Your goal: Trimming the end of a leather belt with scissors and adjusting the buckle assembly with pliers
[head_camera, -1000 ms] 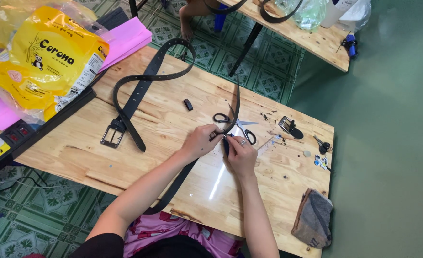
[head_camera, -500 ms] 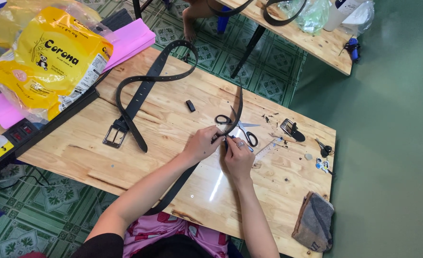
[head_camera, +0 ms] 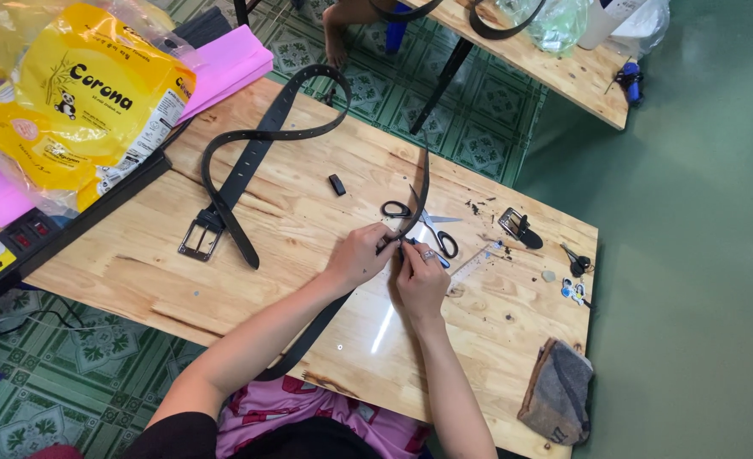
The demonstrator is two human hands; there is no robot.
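Black belt | pinched by left hand, right hand | scissors touching

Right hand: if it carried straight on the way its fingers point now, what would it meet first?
The right hand points up the table, its grip on the black belt strap. Just past the fingertips lie the black-handled scissors, probably the first thing met, though height above them is unclear.

Taking the scissors as landmark: bare worktop lies open below and left of them, while the buckled belt (looped) blocks farther left, and a loose buckle with scraps crowds the right.
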